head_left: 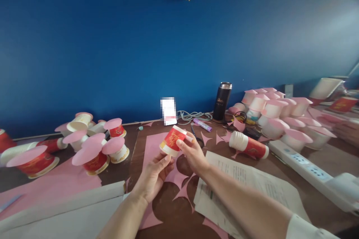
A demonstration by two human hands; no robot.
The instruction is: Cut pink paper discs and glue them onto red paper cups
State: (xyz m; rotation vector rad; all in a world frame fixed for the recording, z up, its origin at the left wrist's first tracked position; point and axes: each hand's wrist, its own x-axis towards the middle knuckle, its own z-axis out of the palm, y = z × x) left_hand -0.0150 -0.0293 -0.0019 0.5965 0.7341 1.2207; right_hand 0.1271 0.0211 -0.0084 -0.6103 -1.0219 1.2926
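A red paper cup (171, 139) with gold lettering and white ends is held tilted above the middle of the table. My left hand (158, 173) grips its lower edge between thumb and fingers. From the right side, my right hand (193, 153) presses its thumb against the cup wall, its fingers closed behind. A short white piece (190, 139) shows by the right fingers; I cannot tell what it is. Below the hands lies pink paper (153, 145) with round cutouts and pointed scraps (183, 193).
Cups topped with pink discs (89, 153) stand left, and more (273, 108) at right. Around are a black thermos (222, 101), purple glue stick (202, 124), scissors (193, 131), stacked cups (249, 145), power strip (304, 164) and printed sheets (246, 183). Another person's hand (347, 130) shows far right.
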